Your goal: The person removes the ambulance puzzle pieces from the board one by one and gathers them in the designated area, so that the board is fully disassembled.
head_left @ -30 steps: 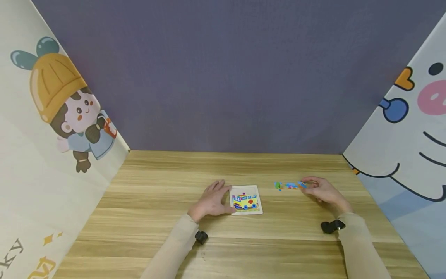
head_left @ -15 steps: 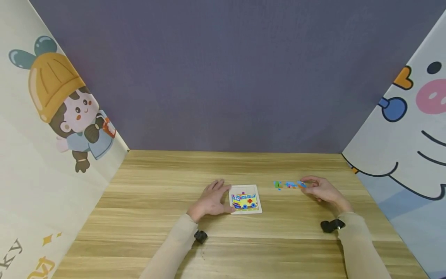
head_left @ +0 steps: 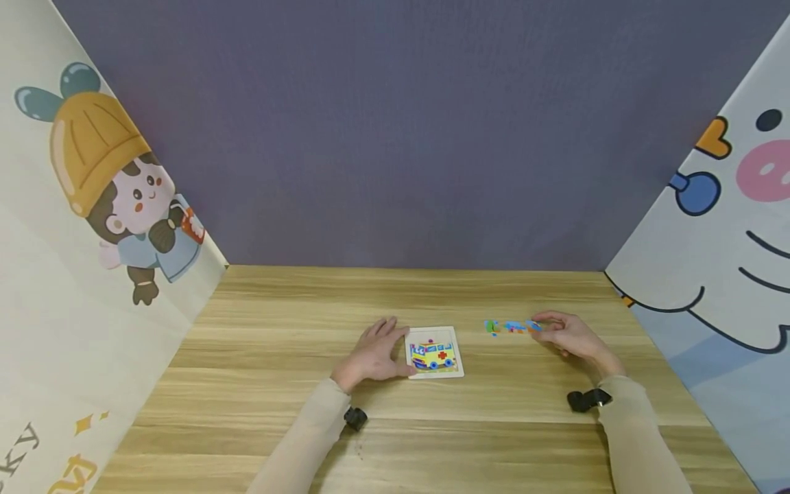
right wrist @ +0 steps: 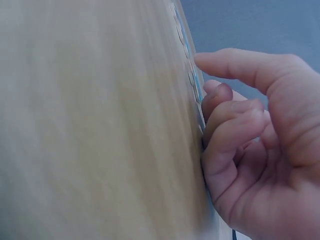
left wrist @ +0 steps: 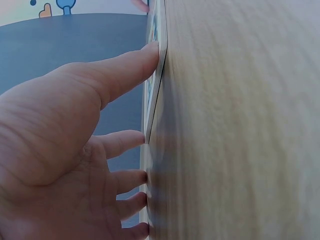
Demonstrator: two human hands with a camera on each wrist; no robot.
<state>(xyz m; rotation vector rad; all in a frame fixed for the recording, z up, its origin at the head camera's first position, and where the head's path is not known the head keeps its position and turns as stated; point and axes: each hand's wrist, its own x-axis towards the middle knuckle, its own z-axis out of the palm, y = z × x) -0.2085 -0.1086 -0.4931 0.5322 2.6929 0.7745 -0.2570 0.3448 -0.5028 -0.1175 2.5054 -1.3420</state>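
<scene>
A square white puzzle board (head_left: 432,333) lies flat on the table, bearing a yellow ambulance picture (head_left: 441,357). My left hand (head_left: 378,353) rests at its left side with fairly straight fingers; the thumb (left wrist: 140,62) touches the lower left part and the index fingertip the upper left corner. Further right, several blue, green and orange puzzle pieces (head_left: 513,326) lie in a row. My right hand (head_left: 570,337) pinches the rightmost puzzle piece (head_left: 533,325) between thumb and index finger, the piece still low at the tabletop. Its other fingers (right wrist: 230,130) are curled under.
The wood-grain table (head_left: 432,439) runs back to a dark grey-blue wall (head_left: 395,137). White side panels with cartoon prints stand at the left (head_left: 37,206) and right (head_left: 740,288). Each wrist wears a small black camera.
The head view has shifted very slightly. Both hands, the board and the pieces stay where they were.
</scene>
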